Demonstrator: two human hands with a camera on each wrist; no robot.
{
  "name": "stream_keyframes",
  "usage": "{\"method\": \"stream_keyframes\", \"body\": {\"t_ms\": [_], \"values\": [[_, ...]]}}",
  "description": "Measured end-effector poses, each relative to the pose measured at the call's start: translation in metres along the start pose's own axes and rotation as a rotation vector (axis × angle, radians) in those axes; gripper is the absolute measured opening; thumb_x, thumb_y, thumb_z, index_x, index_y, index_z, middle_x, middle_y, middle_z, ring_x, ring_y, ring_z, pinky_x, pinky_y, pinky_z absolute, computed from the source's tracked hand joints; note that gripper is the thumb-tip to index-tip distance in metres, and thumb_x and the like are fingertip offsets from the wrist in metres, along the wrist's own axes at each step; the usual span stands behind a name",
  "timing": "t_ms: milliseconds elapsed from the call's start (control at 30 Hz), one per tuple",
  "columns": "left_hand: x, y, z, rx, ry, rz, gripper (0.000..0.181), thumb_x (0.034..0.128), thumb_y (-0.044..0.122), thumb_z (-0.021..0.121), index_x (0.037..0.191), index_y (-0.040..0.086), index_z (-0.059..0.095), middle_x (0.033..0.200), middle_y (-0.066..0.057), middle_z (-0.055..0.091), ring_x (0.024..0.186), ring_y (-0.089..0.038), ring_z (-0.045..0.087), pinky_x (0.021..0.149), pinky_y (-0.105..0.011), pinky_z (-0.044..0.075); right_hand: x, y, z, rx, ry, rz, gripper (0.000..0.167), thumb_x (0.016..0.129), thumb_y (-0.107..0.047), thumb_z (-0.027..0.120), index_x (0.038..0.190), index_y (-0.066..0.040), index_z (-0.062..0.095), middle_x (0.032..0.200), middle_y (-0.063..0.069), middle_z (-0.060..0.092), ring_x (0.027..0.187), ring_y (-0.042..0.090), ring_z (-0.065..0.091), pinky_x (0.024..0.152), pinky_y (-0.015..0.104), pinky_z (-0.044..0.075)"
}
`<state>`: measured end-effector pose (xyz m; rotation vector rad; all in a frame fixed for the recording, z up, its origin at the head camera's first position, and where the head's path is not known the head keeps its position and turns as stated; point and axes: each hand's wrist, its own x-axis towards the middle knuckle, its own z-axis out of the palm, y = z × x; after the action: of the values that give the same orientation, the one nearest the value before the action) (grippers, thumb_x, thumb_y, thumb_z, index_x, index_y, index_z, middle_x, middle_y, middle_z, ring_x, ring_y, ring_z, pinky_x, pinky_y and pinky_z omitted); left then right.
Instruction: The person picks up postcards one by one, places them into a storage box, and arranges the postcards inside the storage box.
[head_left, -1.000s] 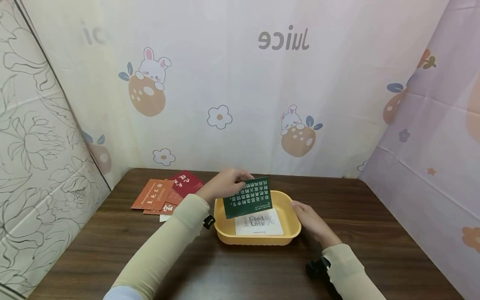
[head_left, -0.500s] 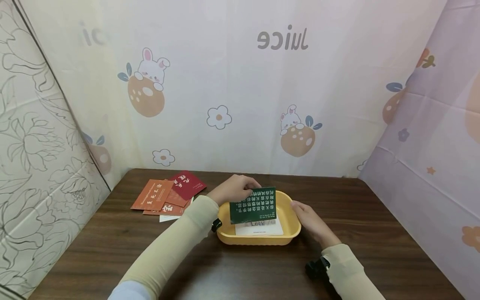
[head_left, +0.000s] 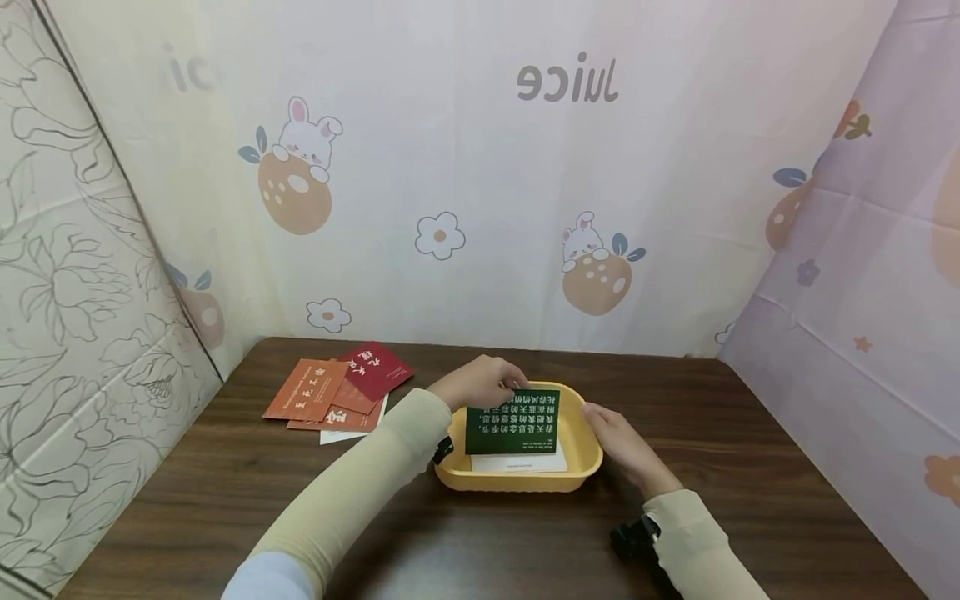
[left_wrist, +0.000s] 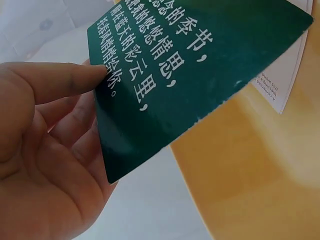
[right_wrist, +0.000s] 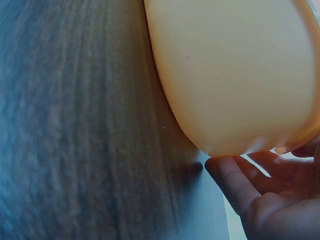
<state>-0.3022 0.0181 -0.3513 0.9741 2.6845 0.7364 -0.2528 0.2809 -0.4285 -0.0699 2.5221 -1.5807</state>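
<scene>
Green rectangular paper card (head_left: 513, 427) — pinched in left hand (head_left: 482, 380) over rounded yellow plastic tray (head_left: 517, 482) touched by loosely extended right hand (head_left: 619, 439) — apparently mid-placement, needing lowering, then release.

Behind the wooden table (head_left: 465, 550) hangs a pale curtain (head_left: 480, 150) printed with rabbits (head_left: 306, 140), orange fruit (head_left: 296, 200), flowers (head_left: 439, 236) and mirrored lettering (head_left: 567, 80), between a flower-patterned sheet (head_left: 67, 267) at left and a lilac cloth (head_left: 840, 317) at right.

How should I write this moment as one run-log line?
Left hand: pinches green card over yellow tray | right hand: touches tray's right end | in tray: white card | left of tray: red card, orange cards
</scene>
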Motion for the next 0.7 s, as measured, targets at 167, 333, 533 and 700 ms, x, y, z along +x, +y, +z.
{"method": "stream_keyframes", "body": {"t_ms": [167,333,533,700], "values": [[0.002,0.005,0.002,-0.023,-0.049,-0.013,0.029,0.0986,0.003,0.057,0.121,0.015,0.071,0.115,-0.002,0.069,0.103,-0.013,0.063,0.083,-0.028,0.052,-0.002,0.0,0.0,-0.004,-0.01,-0.025,0.064,0.111,-0.037,0.032,0.148,0.015,0.031,0.144,0.034,0.044,0.133,0.042,0.046,0.107,0.056,0.037],[0.005,0.007,0.005,-0.001,-0.13,-0.029,0.028,0.0973,0.003,0.06,0.118,0.018,0.071,0.116,-0.002,0.068,0.107,-0.016,0.062,0.086,-0.032,0.052,-0.003,0.001,0.0,-0.002,-0.012,-0.033,0.064,0.111,-0.038,0.032,0.149,0.014,0.031,0.143,0.033,0.046,0.129,0.04,0.05,0.105,0.054,0.04],[0.013,0.004,0.012,0.015,-0.136,-0.075,0.026,0.0938,0.003,0.065,0.114,0.018,0.073,0.112,-0.002,0.069,0.102,-0.015,0.064,0.082,-0.031,0.054,-0.002,0.0,-0.001,-0.021,-0.005,-0.026,0.065,0.111,-0.04,0.032,0.149,0.012,0.032,0.143,0.031,0.047,0.128,0.038,0.052,0.104,0.053,0.042],[0.021,0.001,0.023,0.059,-0.073,-0.139,0.022,0.0881,0.005,0.075,0.107,0.017,0.074,0.106,0.001,0.071,0.096,-0.013,0.065,0.08,-0.029,0.054,-0.004,-0.001,-0.001,-0.019,-0.008,-0.03,0.062,0.111,-0.035,0.032,0.148,0.015,0.031,0.145,0.034,0.043,0.13,0.041,0.049,0.105,0.054,0.04]]}}
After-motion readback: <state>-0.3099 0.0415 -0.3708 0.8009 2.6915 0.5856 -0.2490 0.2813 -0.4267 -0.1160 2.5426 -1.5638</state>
